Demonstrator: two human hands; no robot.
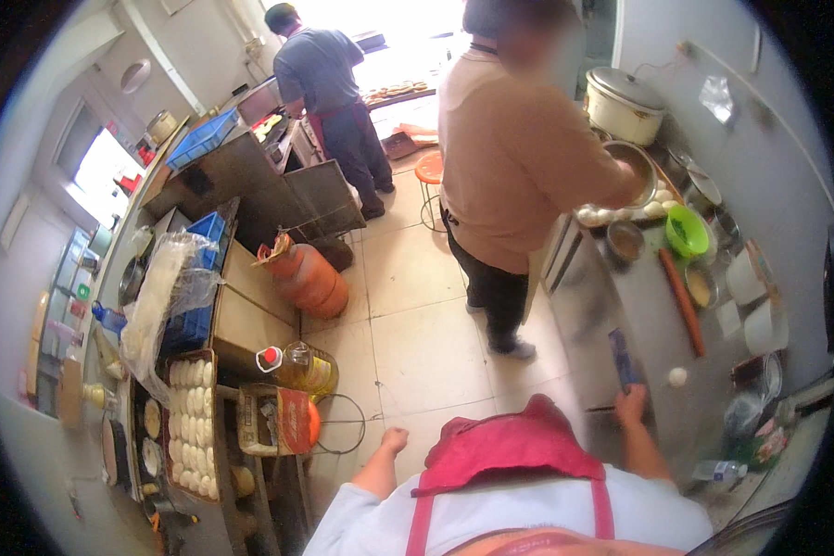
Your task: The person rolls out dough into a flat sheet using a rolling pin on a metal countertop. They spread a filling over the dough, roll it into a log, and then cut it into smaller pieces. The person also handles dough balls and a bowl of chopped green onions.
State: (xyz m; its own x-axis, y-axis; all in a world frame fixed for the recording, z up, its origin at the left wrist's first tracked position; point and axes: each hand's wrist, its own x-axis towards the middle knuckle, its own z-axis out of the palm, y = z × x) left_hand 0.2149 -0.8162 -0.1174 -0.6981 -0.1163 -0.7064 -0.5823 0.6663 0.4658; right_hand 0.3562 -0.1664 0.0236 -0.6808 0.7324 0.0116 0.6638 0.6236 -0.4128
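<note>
My right hand (631,403) grips one end of a flat blue tool, perhaps a scraper or knife (621,358), at the near edge of the metal counter (604,299). Beyond it on the counter lie a small dough ball (677,377) and a wooden rolling pin (681,303). Farther along stand a green bowl (699,240) and a bowl of yellowish filling (700,288). My left hand (395,439) hangs over the tiled floor, its fingers curled with nothing seen in them. A red apron (514,445) covers my front.
A person (500,153) stands ahead at the counter, holding a metal bowl (636,174) over a dough tray. Another person (326,90) works farther back. Along the left are a tray of dough pieces (193,424), an orange gas cylinder (311,281), an oil jug (306,368) and a cardboard box (267,420).
</note>
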